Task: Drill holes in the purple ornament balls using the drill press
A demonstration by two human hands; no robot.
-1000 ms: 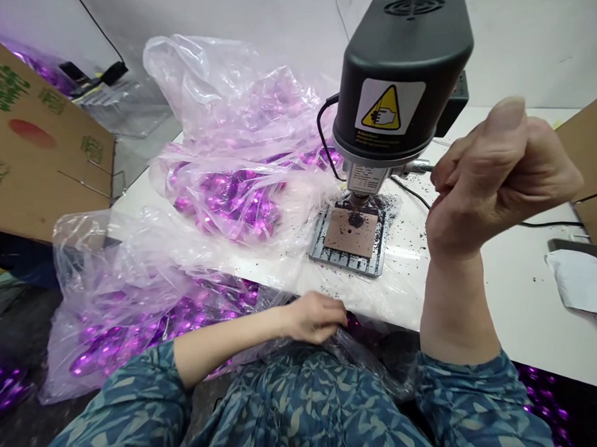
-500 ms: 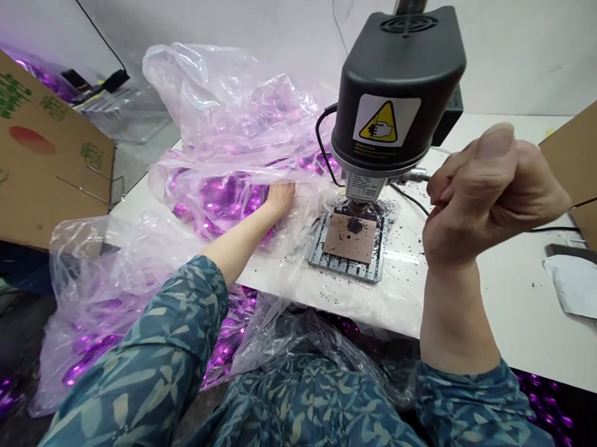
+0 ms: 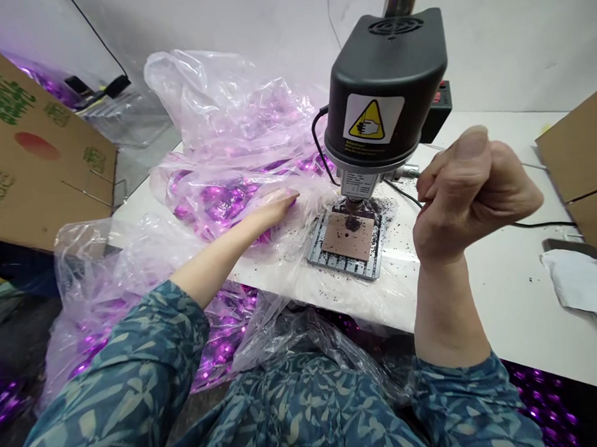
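Plastic bag [image 3: 223,121] under left hand [image 3: 272,210], right fist [image 3: 477,194] raised

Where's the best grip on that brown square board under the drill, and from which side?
Pinch its near edge, coming from the person's side. The brown square board lies flat on the slotted metal plate, so the edges are likely the only purchase. The black drill head hangs over the far part, so reaching from above or behind looks cramped.
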